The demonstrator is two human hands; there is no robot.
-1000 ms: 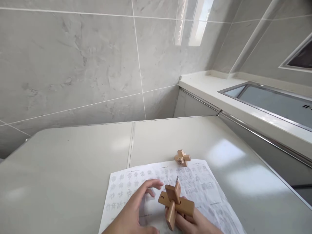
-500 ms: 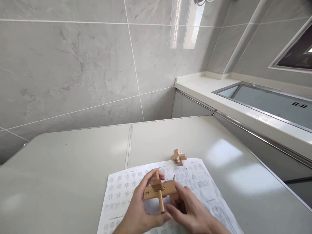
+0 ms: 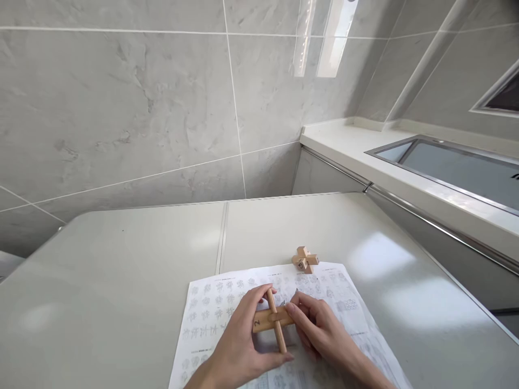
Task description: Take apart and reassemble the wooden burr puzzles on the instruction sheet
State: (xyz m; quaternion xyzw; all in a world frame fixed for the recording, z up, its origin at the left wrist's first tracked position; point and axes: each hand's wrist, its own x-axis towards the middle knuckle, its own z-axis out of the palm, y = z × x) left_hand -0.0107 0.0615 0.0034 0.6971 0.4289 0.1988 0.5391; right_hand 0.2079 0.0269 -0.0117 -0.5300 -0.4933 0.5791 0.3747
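Observation:
A wooden puzzle piece (image 3: 263, 321), a flat bar marked "2", lies crossways in my hands, and a round wooden dowel (image 3: 279, 336) crosses it at the middle. My left hand (image 3: 242, 343) is closed around this assembly, its fingers at the dowel's far end and its thumb by the near end. At the bar's right end, my right hand (image 3: 318, 324) pinches with thumb and forefinger; the other fingers are curled and partly hidden. Beneath both hands spreads a printed instruction sheet (image 3: 205, 329) with small diagrams of puzzles.
Beyond the sheet's far edge sits an assembled wooden burr puzzle (image 3: 306, 260). The pale table (image 3: 141, 292) has a seam across it. A tiled wall (image 3: 162, 108) stands behind, and a white counter (image 3: 336, 138) with a sink (image 3: 454, 162) runs along the right.
My right hand has gone from the underside of the bar to a pinch at its right end. The puzzle has turned slightly, and the camera view has shifted a little.

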